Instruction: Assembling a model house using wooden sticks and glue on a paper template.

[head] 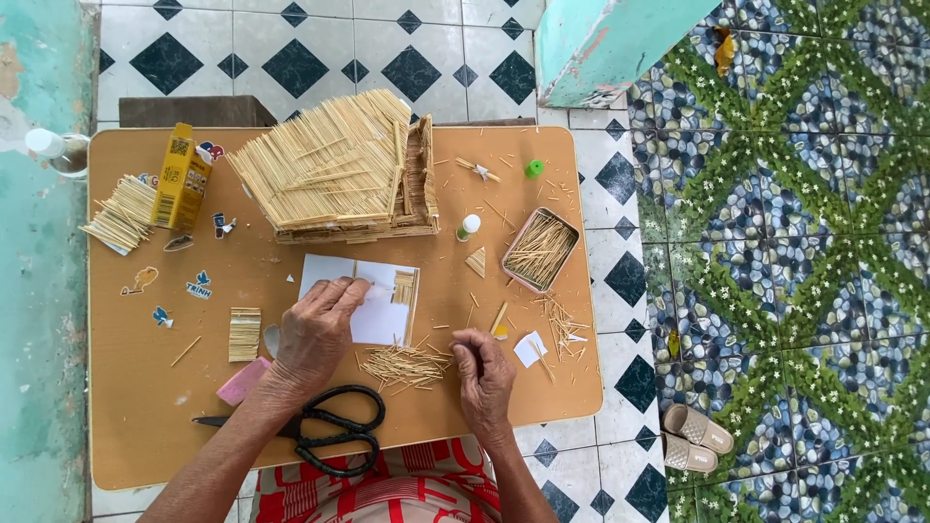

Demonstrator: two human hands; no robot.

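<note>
**Layout on the table**

The stick house stands at the table's far edge, near the middle. Toward the far left corner a box stands beside a bundle of sticks. The tin of sticks sits by the right edge, with the small bottle between it and the house. The paper sheet lies at centre, under the left hand. A loose stick pile lies between that hand and the right hand. The scissors lie at the near edge.
</note>
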